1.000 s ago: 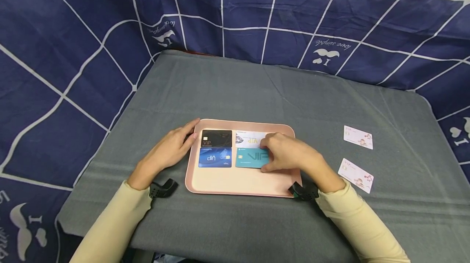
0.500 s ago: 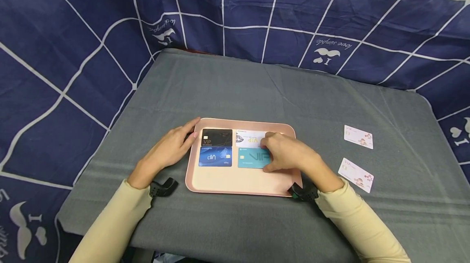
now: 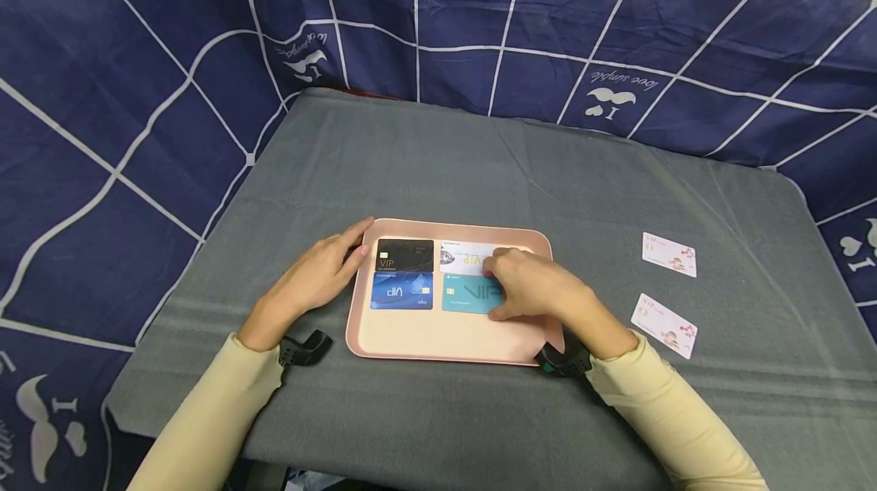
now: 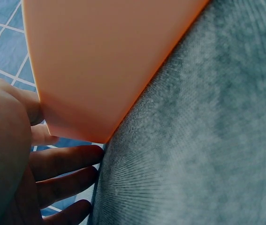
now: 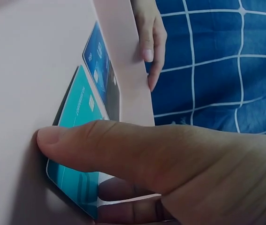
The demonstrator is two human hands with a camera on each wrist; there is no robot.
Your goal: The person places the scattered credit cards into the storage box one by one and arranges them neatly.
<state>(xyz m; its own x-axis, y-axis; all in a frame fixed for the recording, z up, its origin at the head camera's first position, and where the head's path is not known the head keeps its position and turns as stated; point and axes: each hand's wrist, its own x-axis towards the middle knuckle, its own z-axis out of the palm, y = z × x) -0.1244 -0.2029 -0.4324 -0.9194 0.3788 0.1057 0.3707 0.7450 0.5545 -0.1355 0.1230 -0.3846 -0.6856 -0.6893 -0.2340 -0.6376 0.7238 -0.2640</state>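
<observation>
My right hand [image 3: 537,285] pinches a teal VIP card [image 3: 469,294] in the pink tray [image 3: 411,342]. In the right wrist view, the thumb [image 5: 53,138] lies at the teal card's near edge and other fingers curl at its far edge. A white VIP card [image 3: 460,259] lies directly behind it, partly covered by that hand. To their left, a black VIP card [image 3: 404,256] lies behind a blue VIP card [image 3: 400,291]. My left hand [image 3: 315,270] rests against the tray's left rim near its far corner, fingers extended.
Two pale pink VIP cards lie apart on the grey cloth right of the tray, one farther back [image 3: 668,254] and one nearer [image 3: 664,326]. A blue gridded curtain [image 3: 459,19] hangs behind and left of the grey-covered table [image 3: 438,164].
The teal card slid slightly right, leaving a wider gap beside the blue card, then back a little left with my right hand. My left hand stays at the rim.
</observation>
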